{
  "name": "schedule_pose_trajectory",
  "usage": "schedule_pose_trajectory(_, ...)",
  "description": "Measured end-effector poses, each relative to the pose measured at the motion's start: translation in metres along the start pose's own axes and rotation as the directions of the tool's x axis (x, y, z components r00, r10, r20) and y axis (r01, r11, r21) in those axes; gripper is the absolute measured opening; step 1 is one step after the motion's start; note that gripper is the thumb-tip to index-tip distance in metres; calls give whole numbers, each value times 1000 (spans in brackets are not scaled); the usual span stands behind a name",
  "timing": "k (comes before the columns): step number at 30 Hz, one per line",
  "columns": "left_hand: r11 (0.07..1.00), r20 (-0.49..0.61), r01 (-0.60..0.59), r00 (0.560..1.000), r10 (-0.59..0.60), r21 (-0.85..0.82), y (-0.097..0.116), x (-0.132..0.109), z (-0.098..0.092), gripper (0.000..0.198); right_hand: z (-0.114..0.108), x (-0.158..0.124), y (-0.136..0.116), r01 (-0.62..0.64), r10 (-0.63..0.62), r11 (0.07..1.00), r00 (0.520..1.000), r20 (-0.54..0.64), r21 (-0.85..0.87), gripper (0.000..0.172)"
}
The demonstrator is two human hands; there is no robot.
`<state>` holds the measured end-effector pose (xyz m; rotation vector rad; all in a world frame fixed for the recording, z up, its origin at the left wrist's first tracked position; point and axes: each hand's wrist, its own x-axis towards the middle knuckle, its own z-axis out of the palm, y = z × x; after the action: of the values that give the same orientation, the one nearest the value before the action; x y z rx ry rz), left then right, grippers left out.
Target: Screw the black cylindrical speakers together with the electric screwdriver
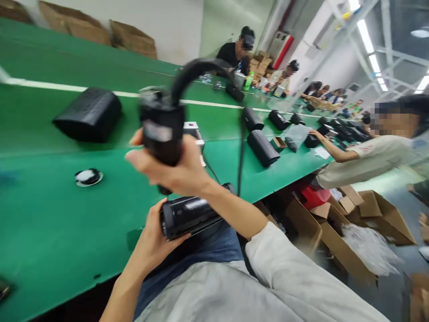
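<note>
My right hand is wrapped round an upright black power screwdriver, blurred by motion, with a thick black cable curving from its top. Below it, my left hand grips the left end of a black cylindrical speaker. The speaker lies on its side at the table's front edge, over my lap, and my right forearm hides part of it. The screwdriver's lower end is just above the speaker; whether they touch I cannot tell. Left of my hands, a small round black-and-white part lies on the table.
Another black speaker stands on the green table at left. More speakers line the table to the right, where a co-worker's arm reaches in. Open cardboard boxes sit on the floor at right; a white box is behind my right hand.
</note>
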<state>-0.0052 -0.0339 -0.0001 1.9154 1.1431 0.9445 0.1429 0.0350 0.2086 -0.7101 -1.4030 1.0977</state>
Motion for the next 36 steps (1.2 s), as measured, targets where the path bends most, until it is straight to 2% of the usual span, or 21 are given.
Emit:
schedule_pose_trajectory(1,1000,8,-2,1000,2,-4,2,0,0,100,-7,2,-11,86,-88,992,996,14,95,23)
schedule_pose_trajectory(3,1000,16,2,1000,-2,-8,4,-1,-1,104,-25,8,-30,283,-267,945,957,-111,166,17)
schedule_pose_trajectory(5,1000,16,12,1000,-12,-19,4,-2,-2,107,-42,17,-42,391,-360,919,888,-285,57,10)
schedule_pose_trajectory(7,999,16,17,1000,-16,-29,3,-3,-2,108,-56,27,-45,383,-387,920,848,-361,-87,16)
schedule_pose_trajectory(12,999,49,9,999,-7,-43,2,-3,-3,108,-67,47,-15,368,-447,890,820,-358,-269,36)
schedule_pose_trajectory(15,999,55,21,998,-18,-48,3,-3,-5,108,-64,54,3,364,-446,889,825,-346,-277,35)
schedule_pose_trajectory(20,997,59,44,997,-40,-60,4,-4,-5,108,-68,66,16,252,-359,919,852,-380,-304,45)
schedule_pose_trajectory(25,996,65,47,997,-43,-70,5,-3,-5,108,-76,73,21,234,-285,956,879,-382,-177,59)
schedule_pose_trajectory(28,997,60,34,998,-30,-68,7,-2,-6,109,-73,61,10,195,-250,963,902,-352,-185,46)
schedule_pose_trajectory(31,997,56,36,998,-33,-65,11,-2,-7,110,-67,39,-16,131,-206,962,925,-319,-241,26)
schedule_pose_trajectory(36,997,55,30,998,-26,-64,12,-2,-7,109,-52,13,-54,163,-211,973,911,-353,-161,15)
